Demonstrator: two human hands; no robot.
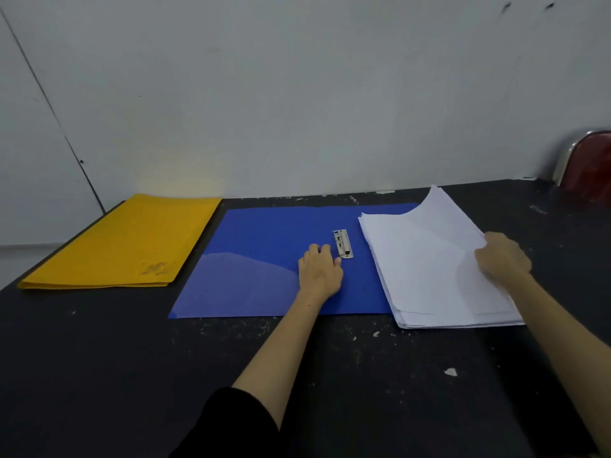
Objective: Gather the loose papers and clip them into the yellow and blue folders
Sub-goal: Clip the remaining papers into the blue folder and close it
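Centre of the frame: blue folder (264, 259) lying open and flat on a dark, paint-flecked table (99, 358), its metal clip (343, 244) sitting near the folder's middle, a little right of centre. Lower left part of the folder covered by a translucent inner pocket.

Left hand (320, 271) resting palm-down on the blue folder just left of the clip, fingers bent and pressed to the surface, fingertips close to the clip's lower end — nothing visibly held. Whether a finger actually touches the clip: cannot tell. Black sleeve (228, 424) at the bottom centre of the frame.

Right of centre: stack of white papers (426, 276) overlapping the right half of the blue folder and reaching onto the table beyond it, edges slightly fanned at the near corner. Right hand (502, 257) at the stack's right edge, fingers curled around the top sheets and lifting them — far corner of those sheets raised and curving up towards the upper right.

Left of the frame: yellow folder (125, 242) closed and flat on the table, well apart from both hands, its far edge near the pale wall (297, 94).

Upper right edge of the frame: part of a red chair back (591, 163) with a metal rim, behind the table.
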